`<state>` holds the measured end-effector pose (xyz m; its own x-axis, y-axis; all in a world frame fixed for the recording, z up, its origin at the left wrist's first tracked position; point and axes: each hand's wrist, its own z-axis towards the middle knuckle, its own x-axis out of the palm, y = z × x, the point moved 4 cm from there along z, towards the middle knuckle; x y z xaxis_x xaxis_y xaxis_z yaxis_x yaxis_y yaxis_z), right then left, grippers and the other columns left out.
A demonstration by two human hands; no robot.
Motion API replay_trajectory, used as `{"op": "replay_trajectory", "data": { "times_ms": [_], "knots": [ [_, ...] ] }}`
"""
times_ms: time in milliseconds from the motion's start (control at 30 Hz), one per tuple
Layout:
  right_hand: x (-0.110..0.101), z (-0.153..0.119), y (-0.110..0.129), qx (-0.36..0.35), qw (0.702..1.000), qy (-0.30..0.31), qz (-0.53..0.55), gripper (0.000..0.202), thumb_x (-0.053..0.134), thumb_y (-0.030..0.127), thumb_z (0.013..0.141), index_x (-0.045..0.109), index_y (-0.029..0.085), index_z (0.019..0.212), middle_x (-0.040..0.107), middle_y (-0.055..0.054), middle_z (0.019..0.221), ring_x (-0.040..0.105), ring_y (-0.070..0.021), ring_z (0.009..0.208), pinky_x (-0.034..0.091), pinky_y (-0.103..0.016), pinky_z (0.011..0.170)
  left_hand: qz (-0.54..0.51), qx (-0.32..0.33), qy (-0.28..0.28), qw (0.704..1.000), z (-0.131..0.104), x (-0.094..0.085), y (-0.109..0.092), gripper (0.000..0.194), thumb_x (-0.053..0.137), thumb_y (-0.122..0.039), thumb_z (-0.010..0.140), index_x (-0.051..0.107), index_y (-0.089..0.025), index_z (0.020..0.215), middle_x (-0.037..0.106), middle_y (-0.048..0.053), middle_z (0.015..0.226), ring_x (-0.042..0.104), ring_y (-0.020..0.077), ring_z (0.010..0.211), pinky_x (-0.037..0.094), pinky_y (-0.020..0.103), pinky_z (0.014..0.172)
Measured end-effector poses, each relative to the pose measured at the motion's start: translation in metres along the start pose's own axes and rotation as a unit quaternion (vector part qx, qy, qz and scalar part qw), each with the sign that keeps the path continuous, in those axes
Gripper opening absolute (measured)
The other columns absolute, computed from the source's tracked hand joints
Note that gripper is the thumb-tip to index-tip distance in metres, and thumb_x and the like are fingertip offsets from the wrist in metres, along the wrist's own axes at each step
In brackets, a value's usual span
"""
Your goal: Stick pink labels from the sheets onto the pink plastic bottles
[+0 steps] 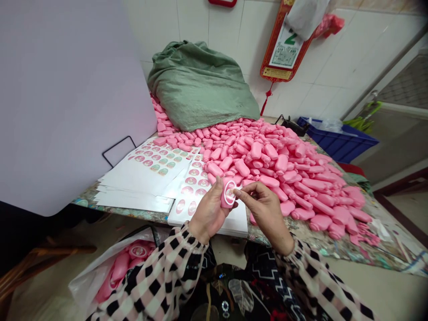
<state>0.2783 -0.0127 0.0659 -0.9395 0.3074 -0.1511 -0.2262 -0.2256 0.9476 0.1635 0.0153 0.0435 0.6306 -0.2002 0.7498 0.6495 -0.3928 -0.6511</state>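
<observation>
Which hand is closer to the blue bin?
Right. The right hand is across the pink bottles from the blue bin; the left hand, holding one bottle, is farther left.

Pink bottles [256, 150] color a table [374, 252] mottled in grey, green and blue, below a dusty-green cloth [200, 84]. The held bottle [224, 204], in matching pink, bears a pink label [230, 192] ringed in white. White sheets [133, 189] are dotted in rows with pink stickers [191, 180] and pale green stickers [162, 171]. Sleeves [163, 274] checked in black, white and pale pink frame dark clothing [240, 294] printed with pale leaves and white zigzag lines. Behind, a red calendar [285, 53] with a green numeral, a red tassel [266, 100] and a deep-blue crate [351, 145] stand out near white tiles [224, 33].
</observation>
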Motion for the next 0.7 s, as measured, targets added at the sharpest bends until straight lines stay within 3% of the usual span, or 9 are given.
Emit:
{"op": "replay_trajectory", "data": {
  "times_ms": [433, 567, 700],
  "knots": [
    [-0.001, 0.000, -0.004, 0.006, 1.000, 0.009, -0.006, 0.024, 0.068, 0.040, 0.073, 0.059, 0.017, 0.072, 0.060, 0.000, 0.070, 0.051, -0.0121, 0.063, 0.041, -0.025, 0.058, 0.032, 0.005, 0.038, 0.999, -0.003, 0.000, 0.001, 0.037, 0.050, -0.052, 0.083, 0.055, -0.017, 0.095, 0.055, 0.003, 0.089, 0.053, 0.0112, 0.076, 0.045, 0.025, 0.068],
    [-0.004, -0.001, -0.005, -0.023, 0.997, 0.022, -0.068, 0.020, 0.064, 0.037, 0.078, 0.060, 0.018, 0.074, 0.059, 0.000, 0.072, 0.052, -0.0128, 0.065, 0.041, -0.025, 0.059, 0.091, 0.008, 0.071, 0.993, -0.008, 0.005, -0.004, 0.021, 0.063, -0.030, 0.079, 0.052, -0.019, 0.092, 0.051, -0.002, 0.083, 0.050, 0.0076, 0.074, 0.041, 0.021, 0.067],
    [-0.012, 0.003, -0.004, -0.074, 0.982, 0.056, -0.162, 0.016, 0.060, 0.035, 0.081, 0.063, 0.019, 0.076, 0.060, -0.001, 0.077, 0.053, -0.0141, 0.071, 0.040, -0.026, 0.063, 0.120, -0.005, 0.082, 0.989, -0.011, 0.001, -0.008, 0.023, 0.066, -0.015, 0.074, 0.050, -0.020, 0.091, 0.050, -0.003, 0.080, 0.049, 0.0065, 0.071, 0.040, 0.020, 0.066]
  ]
}}
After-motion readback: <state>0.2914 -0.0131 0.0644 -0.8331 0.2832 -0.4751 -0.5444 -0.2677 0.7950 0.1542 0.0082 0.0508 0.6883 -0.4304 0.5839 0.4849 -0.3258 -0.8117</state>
